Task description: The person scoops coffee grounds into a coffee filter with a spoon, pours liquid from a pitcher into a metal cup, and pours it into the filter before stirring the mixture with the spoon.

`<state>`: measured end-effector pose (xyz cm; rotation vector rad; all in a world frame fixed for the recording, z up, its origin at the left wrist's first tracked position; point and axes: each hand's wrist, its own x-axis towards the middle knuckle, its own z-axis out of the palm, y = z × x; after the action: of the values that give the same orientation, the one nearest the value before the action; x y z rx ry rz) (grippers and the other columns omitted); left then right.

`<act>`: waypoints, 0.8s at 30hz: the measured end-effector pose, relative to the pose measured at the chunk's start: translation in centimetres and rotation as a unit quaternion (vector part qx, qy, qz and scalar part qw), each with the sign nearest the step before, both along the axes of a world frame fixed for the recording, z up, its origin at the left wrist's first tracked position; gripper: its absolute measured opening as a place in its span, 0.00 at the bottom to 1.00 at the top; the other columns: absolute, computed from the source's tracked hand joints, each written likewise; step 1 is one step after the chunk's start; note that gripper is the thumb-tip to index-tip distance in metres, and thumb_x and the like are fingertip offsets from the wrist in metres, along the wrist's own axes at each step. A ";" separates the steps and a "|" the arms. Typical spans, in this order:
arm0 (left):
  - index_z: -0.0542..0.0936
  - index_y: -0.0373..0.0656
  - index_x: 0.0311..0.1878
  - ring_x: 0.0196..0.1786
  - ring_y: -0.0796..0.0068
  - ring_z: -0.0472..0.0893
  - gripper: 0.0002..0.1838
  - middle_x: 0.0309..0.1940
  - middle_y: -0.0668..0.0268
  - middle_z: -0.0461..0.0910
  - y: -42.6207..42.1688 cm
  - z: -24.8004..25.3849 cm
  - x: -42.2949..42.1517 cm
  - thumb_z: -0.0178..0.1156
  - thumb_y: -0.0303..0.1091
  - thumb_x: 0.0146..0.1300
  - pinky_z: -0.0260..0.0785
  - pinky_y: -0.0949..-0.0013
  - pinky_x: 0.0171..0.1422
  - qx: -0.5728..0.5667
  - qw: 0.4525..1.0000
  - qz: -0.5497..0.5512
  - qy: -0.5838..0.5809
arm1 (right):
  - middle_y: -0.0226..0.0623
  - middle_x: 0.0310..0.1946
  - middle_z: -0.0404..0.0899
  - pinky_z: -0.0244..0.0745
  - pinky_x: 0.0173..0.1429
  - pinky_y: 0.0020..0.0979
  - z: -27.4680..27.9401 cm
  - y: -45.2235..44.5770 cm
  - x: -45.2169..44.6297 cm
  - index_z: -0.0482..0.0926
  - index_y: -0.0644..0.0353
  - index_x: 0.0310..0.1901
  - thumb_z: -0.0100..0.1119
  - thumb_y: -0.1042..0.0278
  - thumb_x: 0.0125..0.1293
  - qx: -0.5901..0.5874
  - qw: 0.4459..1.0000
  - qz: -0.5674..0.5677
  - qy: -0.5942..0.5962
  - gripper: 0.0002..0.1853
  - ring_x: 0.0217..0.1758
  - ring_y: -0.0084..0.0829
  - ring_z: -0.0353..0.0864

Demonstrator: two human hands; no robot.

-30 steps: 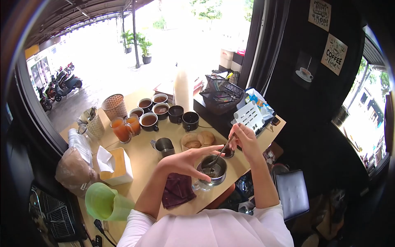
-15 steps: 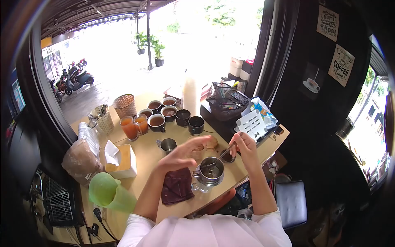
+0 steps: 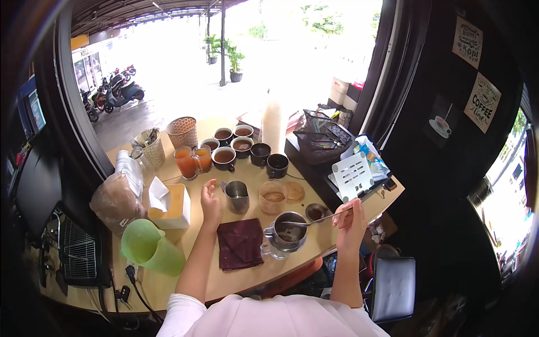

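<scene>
My right hand [image 3: 349, 216] pinches the handle end of a metal spoon [image 3: 320, 219]. The spoon's bowl reaches over the metal coffee dripper [image 3: 291, 229], which sits on a clear glass and has dark, wet contents. My left hand [image 3: 210, 203] is raised just left of a metal pitcher [image 3: 237, 197], its fingers loosely stretched with nothing in them. Below the pitcher lies a folded maroon cloth [image 3: 240, 244]. Behind the dripper stands a clear tub [image 3: 273, 196] of brown powder, beside a round wooden lid [image 3: 295, 191]. A small dark dish [image 3: 316, 212] is under the spoon's handle.
Several dark cups [image 3: 224, 159] of brown drink and two orange drinks in glass mugs [image 3: 185, 163] stand further back. To the left are a tissue box [image 3: 171, 206] and a green jug [image 3: 150, 250]. A black mesh basket [image 3: 320, 140] sits at the back right.
My left hand has gone from above the dripper leftward to beside the pitcher. My right hand has moved right and lower, tilting the spoon flatter. The view has shifted slightly.
</scene>
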<state>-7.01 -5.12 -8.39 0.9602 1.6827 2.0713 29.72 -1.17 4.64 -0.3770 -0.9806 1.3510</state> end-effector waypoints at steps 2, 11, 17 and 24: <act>0.68 0.39 0.65 0.67 0.71 0.70 0.27 0.64 0.58 0.70 1.2 -1.2 -0.4 0.41 0.16 0.62 0.59 0.69 0.72 -0.036 0.997 -0.022 -0.069 | 0.33 0.21 0.75 0.68 0.25 0.24 -0.5 -0.1 0.0 0.74 0.60 0.33 0.48 0.58 0.77 -0.007 1.000 0.006 0.001 0.17 0.18 0.21 0.69; 0.79 0.36 0.56 0.39 0.86 0.78 0.14 0.39 0.70 0.82 2.8 -3.3 -1.7 0.51 0.32 0.75 0.69 0.82 0.43 -0.065 0.977 -0.141 -0.142 | 0.35 0.17 0.71 0.68 0.26 0.26 -1.1 -2.4 -0.1 0.74 0.61 0.31 0.47 0.57 0.77 -0.050 0.997 -0.058 -0.006 0.19 0.19 0.25 0.70; 0.83 0.34 0.48 0.38 0.81 0.80 0.14 0.35 0.67 0.84 3.6 -4.6 -1.1 0.51 0.32 0.74 0.71 0.76 0.45 0.004 0.999 -0.045 -0.024 | 0.32 0.21 0.73 0.69 0.26 0.23 -0.9 -3.2 -0.3 0.74 0.60 0.33 0.48 0.59 0.77 -0.019 0.998 -0.065 -0.004 0.16 0.18 0.20 0.70; 0.83 0.32 0.47 0.42 0.77 0.82 0.14 0.39 0.62 0.85 2.6 -1.6 0.6 0.50 0.30 0.73 0.72 0.73 0.51 0.000 0.999 -0.028 0.017 | 0.34 0.20 0.71 0.69 0.25 0.24 -0.9 -3.2 -0.7 0.73 0.61 0.32 0.46 0.59 0.78 0.001 0.996 -0.088 -0.016 0.17 0.18 0.22 0.69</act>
<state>-6.42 -2.49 -10.02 1.0371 1.6530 2.0310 28.97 -4.37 3.76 -0.4727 -0.9531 1.1877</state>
